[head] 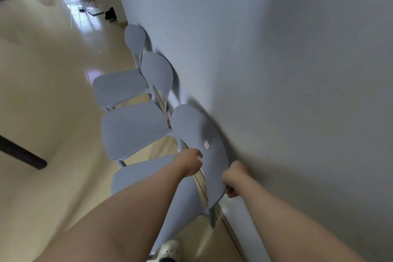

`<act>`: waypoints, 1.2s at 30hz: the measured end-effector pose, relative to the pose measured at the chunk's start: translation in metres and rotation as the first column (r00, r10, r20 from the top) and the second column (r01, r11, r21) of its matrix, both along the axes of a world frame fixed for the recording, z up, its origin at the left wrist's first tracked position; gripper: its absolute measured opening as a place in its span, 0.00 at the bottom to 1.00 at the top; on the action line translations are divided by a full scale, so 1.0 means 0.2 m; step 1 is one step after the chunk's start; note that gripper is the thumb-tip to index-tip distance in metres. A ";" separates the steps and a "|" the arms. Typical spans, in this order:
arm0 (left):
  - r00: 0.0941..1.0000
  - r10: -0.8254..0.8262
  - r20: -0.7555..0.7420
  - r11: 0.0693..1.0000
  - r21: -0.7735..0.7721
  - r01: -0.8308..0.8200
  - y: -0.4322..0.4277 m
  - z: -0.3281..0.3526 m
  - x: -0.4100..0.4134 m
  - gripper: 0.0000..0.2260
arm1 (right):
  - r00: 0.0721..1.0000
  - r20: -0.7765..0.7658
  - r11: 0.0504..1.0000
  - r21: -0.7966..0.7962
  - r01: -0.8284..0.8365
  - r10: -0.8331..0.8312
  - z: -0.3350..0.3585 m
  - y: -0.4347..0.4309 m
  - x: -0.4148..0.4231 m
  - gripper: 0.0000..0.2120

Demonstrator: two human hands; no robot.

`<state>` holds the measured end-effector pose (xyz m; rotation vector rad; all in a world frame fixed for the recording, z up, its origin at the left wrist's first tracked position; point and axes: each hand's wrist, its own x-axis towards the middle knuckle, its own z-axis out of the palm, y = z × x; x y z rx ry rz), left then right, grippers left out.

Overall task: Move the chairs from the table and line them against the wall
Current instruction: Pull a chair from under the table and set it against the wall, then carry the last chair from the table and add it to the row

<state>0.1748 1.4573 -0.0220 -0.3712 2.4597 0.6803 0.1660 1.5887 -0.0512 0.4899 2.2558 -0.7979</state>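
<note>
Chairs, 3 along the wall (276, 70); left hand (190, 162) and right hand (234, 178) grip nearest chair's backrest (204, 134).

Both bare forearms reach forward toward 12 o'clock. The left hand (190, 160) is curled closed in a grip at 11 o'clock; the right hand (234, 178), also fisted, grips at 1 o'clock, slightly lower.

You face three chairs in a row along the wall (276, 70) on your right: nearest chair (197, 147), middle chair (134, 127) beyond it, farthest chair (119, 87) behind that.
</note>
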 end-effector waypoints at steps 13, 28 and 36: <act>0.995 0.096 -0.010 0.992 0.079 -0.095 -0.06 0.03 0.16 0.20 | 0.955 -0.222 0.971 0.088 0.222 -0.198 0.04 0.05 0.06 0.17; 0.903 0.415 -0.109 0.910 0.057 -0.411 -0.98 0.12 1.02 0.19 | 0.876 -0.267 0.909 -0.005 -0.418 0.401 0.17 -1.09 0.71 0.15; 0.632 0.764 -0.131 0.637 0.000 -0.771 -1.77 0.13 2.12 0.19 | 0.641 -0.250 0.643 -0.084 -0.761 0.726 0.20 -2.07 1.63 0.18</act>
